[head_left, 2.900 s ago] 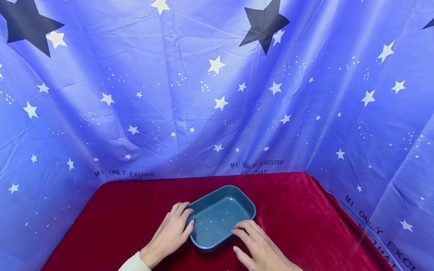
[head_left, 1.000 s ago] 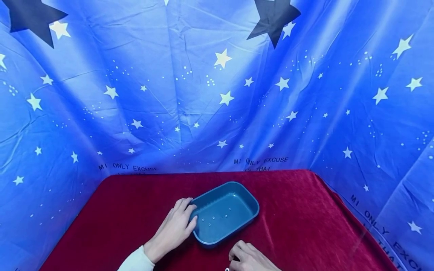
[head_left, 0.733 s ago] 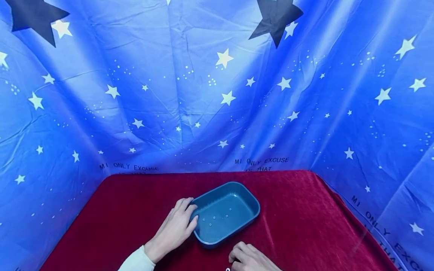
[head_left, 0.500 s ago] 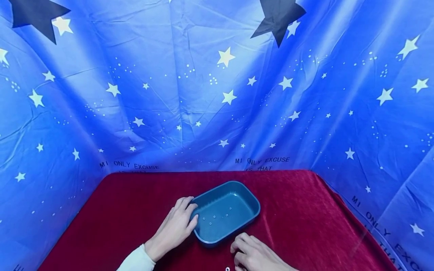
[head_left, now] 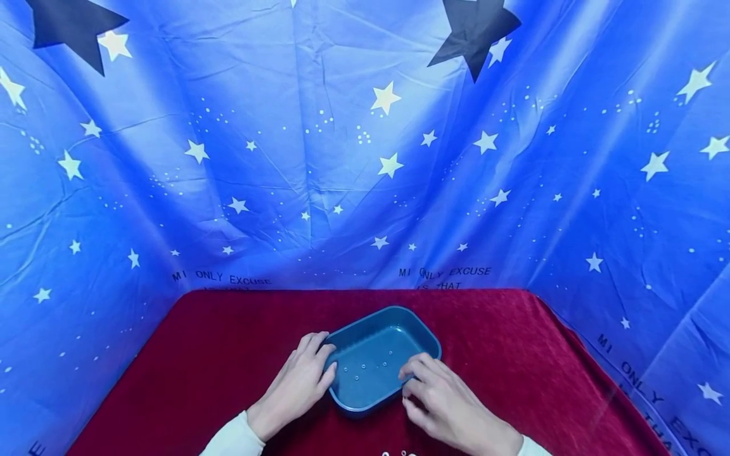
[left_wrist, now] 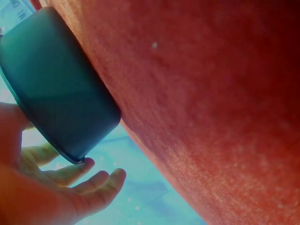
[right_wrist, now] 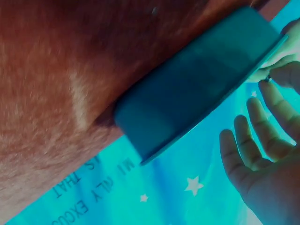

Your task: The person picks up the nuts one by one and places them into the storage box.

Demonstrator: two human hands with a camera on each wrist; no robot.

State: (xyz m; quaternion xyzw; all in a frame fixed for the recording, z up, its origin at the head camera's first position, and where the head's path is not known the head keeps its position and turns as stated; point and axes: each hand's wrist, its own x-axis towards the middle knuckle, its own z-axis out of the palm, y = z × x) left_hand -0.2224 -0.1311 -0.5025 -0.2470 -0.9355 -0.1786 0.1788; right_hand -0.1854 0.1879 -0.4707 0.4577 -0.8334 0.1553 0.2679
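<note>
A blue rectangular plastic tray (head_left: 371,399) with rounded corners sits aslant on the red cloth. Several tiny ring-shaped pieces (head_left: 364,367) lie on its floor. My left hand (head_left: 296,380) holds the tray's left end at the rim; in the left wrist view its fingers (left_wrist: 101,192) show beside the tray wall. Over the tray's near right rim is my right hand (head_left: 441,396). Its thumb and forefinger pinch a tiny dark ring-shaped piece (right_wrist: 268,78), mostly covered by the fingertips. The other fingers (right_wrist: 229,147) are loosely bent.
More small ring-shaped pieces (head_left: 403,453) show at the bottom edge of the head view, partly cut off. Red velvet cloth (head_left: 513,361) covers the table. A blue star-printed curtain (head_left: 308,190) hangs behind and at both sides.
My right hand left the tray's near rim, dipped to the pieces near me, and has risen forward to the rim with a ring-shaped piece. The left hand keeps its hold on the tray.
</note>
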